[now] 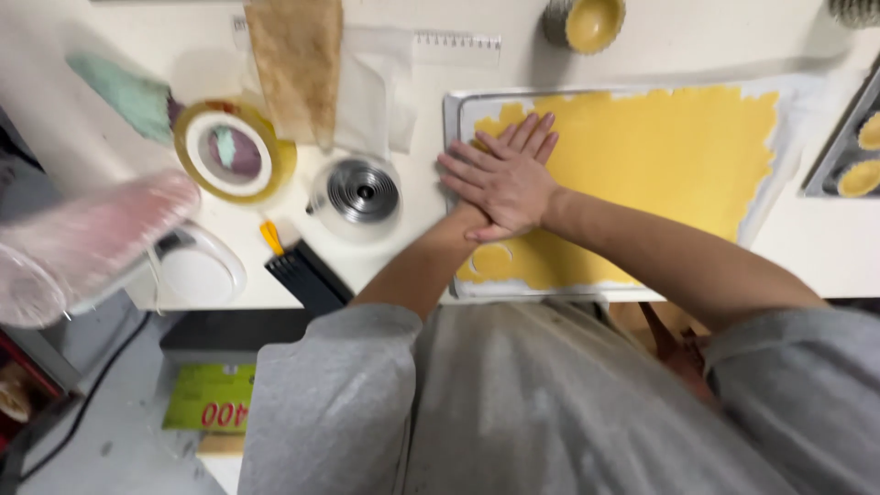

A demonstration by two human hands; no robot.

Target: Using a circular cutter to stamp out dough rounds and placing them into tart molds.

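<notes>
Both hands stacked flat, right hand [504, 179] over left hand [477, 215], fingers spread, gripping nothing, pressing the yellow dough sheet [660, 156] at centre frame. I'd push straight down, evenly, so it cuts clean.

dough sheet [660, 156] | yellow, rolled thin, ragged-edged | flat on paper-lined baking tray [451, 115] | round cut-out [492, 260] near front-left corner | stacked hands pressing its left end

Bright, even overhead light, soft shadows; pink roll [87, 243] at left edge blurred w/ motion, corners stretched.
</notes>
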